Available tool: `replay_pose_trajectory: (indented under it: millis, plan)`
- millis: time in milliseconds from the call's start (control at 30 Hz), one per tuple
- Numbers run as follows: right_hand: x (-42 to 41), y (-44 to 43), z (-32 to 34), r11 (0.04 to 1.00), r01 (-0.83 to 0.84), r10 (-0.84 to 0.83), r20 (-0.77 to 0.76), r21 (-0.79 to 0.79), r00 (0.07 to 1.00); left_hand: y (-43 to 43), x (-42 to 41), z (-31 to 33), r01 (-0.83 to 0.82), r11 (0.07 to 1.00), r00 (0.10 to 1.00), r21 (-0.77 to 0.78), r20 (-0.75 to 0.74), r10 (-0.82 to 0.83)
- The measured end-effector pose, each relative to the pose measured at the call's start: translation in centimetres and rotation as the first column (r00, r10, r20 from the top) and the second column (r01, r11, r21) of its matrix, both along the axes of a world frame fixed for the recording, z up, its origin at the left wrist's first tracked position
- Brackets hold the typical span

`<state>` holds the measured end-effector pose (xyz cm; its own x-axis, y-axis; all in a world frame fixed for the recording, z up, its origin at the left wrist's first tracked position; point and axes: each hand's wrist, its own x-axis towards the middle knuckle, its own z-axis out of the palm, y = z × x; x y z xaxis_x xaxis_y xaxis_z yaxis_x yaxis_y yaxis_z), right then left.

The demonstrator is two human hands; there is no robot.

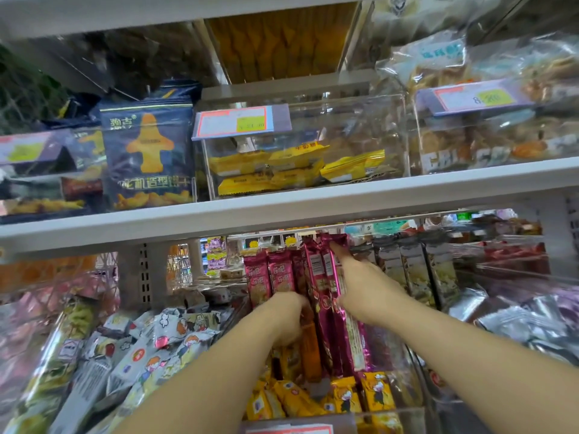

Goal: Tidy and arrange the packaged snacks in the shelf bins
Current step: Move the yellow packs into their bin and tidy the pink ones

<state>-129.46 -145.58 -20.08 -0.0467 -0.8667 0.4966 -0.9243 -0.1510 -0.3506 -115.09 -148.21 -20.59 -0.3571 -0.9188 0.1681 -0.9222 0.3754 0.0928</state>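
Several long magenta snack packs stand on edge in a clear bin on the lower shelf. My right hand lies along their right side, index finger stretched to the packs' top ends and thumb against their face. My left hand reaches in from the left, fingers curled round the packs low down, fingertips hidden behind them. An orange pack stands beside the magenta ones. Yellow packs fill the bin's front.
Grey and white cartoon packs fill the bin to the left. Silver packs lie to the right, with upright grey packs behind. The white shelf board above carries a clear bin of yellow packs and a navy bag.
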Motion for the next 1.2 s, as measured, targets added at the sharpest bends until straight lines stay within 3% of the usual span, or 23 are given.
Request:
replay_pose_trajectory:
  millis: [167, 367, 567, 733, 933, 1200]
  plan:
    - [0.1, 0.7, 0.3, 1.0, 0.011, -0.011, -0.015, -0.01, 1.0, 3.9, 1.9, 3.1, 0.07, 0.972, 0.985, -0.225, -0.14, -0.104]
    - [0.6, 4.3, 0.1, 0.998, -0.023, 0.024, 0.01, -0.051, 1.0, 10.6, 6.1, 3.5, 0.077, 0.891, 0.902, -0.447, -0.349, -0.253]
    - [2.5, 10.4, -1.8, 0.938, -0.263, 0.286, 0.073, -0.226, 0.956, 18.4, 10.5, -0.2, 0.018, 0.841, 0.765, -0.541, -0.533, -0.36]
    - [6.4, 16.0, -5.8, 0.81, -0.484, 0.565, 0.222, -0.329, 0.795, 23.1, 13.7, -5.0, -0.042, 0.865, 0.717, -0.5, -0.618, -0.322]
    - [10.8, 18.6, -13.4, 0.765, -0.63, 0.643, 0.23, -0.135, 0.731, 24.0, 18.3, -13.3, -0.151, 0.939, 0.684, -0.309, -0.718, -0.127]
    - [11.1, 14.3, -21.7, 0.825, -0.48, 0.508, -0.018, 0.299, 0.861, 17.6, 18.6, -22.9, -0.28, 0.931, 0.709, -0.233, -0.704, 0.038]
